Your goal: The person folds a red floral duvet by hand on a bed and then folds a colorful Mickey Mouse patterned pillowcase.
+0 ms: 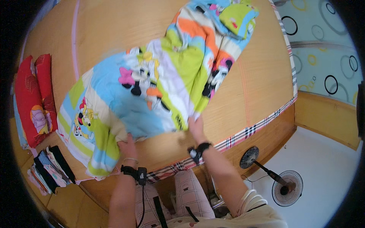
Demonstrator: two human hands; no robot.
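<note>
While you stand at the near edge of the bed, a colourful quilt (152, 87) with cartoon-mouse prints and stripes of blue, lime green, orange and white lies spread across the bamboo mat (258, 79) that covers the bed. The quilt runs from the near left corner diagonally up toward the far edge, where it bunches into a heap. Your left hand (128, 146) grips the quilt's near edge, fingers closed into the cloth and partly hidden under it. Your right hand (195, 127) pinches the same near edge further right, fingers closed on the fabric. Each wrist carries a black band.

At the left edge of the bed, two red pillows (35, 98) lie side by side. Near the left corner, a stack of folded clothes (51, 169) rests just beside the quilt. A plaid border (247, 133) trims the mat's right edge. On the white floor to your right, a standing fan (268, 174) lies well apart from the bed.
</note>
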